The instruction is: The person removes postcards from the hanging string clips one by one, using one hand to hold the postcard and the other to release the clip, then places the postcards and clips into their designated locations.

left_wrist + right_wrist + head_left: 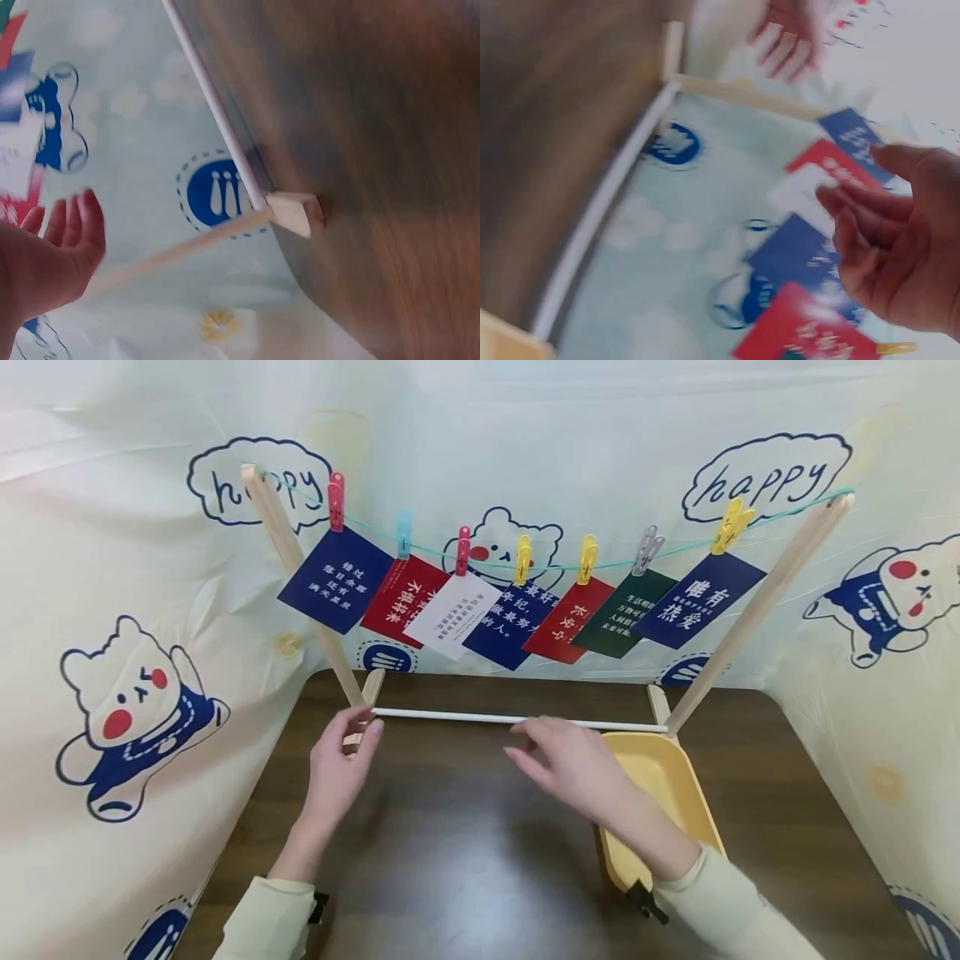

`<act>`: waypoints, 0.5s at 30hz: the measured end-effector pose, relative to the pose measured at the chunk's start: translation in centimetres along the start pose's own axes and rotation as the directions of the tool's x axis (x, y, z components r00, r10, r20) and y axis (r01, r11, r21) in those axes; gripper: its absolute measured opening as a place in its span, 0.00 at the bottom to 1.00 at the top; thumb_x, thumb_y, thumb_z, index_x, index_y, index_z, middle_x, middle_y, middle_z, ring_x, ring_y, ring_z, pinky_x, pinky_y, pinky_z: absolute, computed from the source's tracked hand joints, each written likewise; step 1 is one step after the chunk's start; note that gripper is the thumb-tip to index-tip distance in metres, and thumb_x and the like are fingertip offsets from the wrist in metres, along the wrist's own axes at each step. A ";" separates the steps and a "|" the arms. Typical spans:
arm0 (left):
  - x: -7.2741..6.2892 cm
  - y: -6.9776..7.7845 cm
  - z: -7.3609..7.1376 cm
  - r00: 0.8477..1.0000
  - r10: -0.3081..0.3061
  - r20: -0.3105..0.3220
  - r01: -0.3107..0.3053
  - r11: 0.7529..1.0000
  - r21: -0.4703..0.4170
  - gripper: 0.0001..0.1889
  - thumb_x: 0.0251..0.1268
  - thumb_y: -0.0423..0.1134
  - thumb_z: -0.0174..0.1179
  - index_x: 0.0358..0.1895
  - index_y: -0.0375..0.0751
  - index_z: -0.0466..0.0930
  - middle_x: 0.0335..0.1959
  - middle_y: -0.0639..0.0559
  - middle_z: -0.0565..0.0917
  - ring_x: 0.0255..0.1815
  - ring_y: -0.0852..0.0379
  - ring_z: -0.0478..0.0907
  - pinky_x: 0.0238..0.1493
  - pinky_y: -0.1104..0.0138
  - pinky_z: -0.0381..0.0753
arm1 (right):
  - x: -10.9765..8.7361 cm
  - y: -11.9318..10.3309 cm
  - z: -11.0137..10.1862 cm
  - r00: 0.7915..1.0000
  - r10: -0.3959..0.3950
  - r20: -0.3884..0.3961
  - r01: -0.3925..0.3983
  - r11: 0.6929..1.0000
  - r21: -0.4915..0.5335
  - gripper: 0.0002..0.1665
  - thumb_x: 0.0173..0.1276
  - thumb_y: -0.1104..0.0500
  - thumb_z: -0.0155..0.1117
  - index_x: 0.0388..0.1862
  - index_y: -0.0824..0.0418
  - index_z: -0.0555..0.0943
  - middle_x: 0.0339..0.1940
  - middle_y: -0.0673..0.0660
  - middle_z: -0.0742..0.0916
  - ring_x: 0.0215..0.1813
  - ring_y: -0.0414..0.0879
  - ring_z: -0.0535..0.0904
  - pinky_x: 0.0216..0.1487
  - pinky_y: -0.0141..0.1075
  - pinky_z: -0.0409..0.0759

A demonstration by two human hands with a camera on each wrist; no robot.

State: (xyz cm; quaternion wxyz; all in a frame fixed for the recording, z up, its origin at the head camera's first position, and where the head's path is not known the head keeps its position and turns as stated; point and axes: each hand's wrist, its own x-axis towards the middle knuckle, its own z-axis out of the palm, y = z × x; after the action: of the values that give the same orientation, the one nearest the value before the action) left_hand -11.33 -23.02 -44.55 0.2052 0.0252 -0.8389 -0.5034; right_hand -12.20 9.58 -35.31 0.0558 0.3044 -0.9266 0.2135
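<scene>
My left hand point(339, 770) hovers near the foot of the left wooden post point(341, 664), its fingers loosely bent and holding nothing. Above the table, in front of the white rod point(450, 716), my right hand point(577, 768) is also empty, with relaxed fingers. Several printed cards hang by clothespins from a thin green string point(487, 564). At the left end a pink clothespin point(336, 502) holds a blue card point(337, 581); at the right end a yellow clothespin point(731, 527) holds another blue card point(699, 602). Red, white and green cards hang between them.
A yellow tray point(705, 802) lies under my right forearm, beside the right wooden post point(757, 614). The white rod joins the two posts low down. A printed cloth point(480, 435) with bear drawings surrounds the dark wooden table point(465, 860).
</scene>
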 end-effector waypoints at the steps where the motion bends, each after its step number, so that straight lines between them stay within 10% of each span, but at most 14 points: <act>1: 0.6 -0.1 -0.2 0.999 -0.028 -0.017 0.027 0.998 -0.056 0.19 0.77 0.43 0.63 0.63 0.38 0.79 0.50 0.50 0.85 0.48 0.61 0.82 0.44 0.75 0.82 | 0.6 -0.3 -0.8 1.000 -0.023 0.005 0.023 0.999 0.033 0.18 0.73 0.48 0.71 0.54 0.56 0.86 0.39 0.50 0.90 0.36 0.42 0.84 0.38 0.34 0.84; 7: 3.3 -0.5 -1.7 0.983 -0.168 -0.066 0.131 0.915 -0.383 0.21 0.79 0.42 0.60 0.63 0.30 0.76 0.42 0.57 0.86 0.39 0.64 0.85 0.39 0.72 0.86 | 4.9 -1.8 -5.2 0.989 -0.137 0.048 0.129 0.981 0.147 0.15 0.74 0.51 0.69 0.55 0.55 0.86 0.42 0.48 0.90 0.39 0.40 0.84 0.41 0.36 0.85; 15: 6.0 -0.9 -2.1 0.956 -0.281 -0.082 0.150 0.712 -0.686 0.19 0.77 0.37 0.61 0.63 0.27 0.76 0.47 0.46 0.89 0.40 0.55 0.87 0.41 0.69 0.88 | 11.2 -4.0 -9.2 0.973 -0.209 0.101 0.200 0.976 0.091 0.18 0.76 0.47 0.67 0.57 0.54 0.85 0.45 0.50 0.91 0.43 0.40 0.85 0.43 0.34 0.84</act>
State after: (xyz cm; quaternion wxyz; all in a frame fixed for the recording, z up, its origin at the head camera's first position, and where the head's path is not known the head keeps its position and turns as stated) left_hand -16.18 -26.73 -42.59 0.2150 0.0928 -0.5694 -0.7880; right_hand -19.15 4.61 -22.91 0.0142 0.4115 -0.8827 0.2264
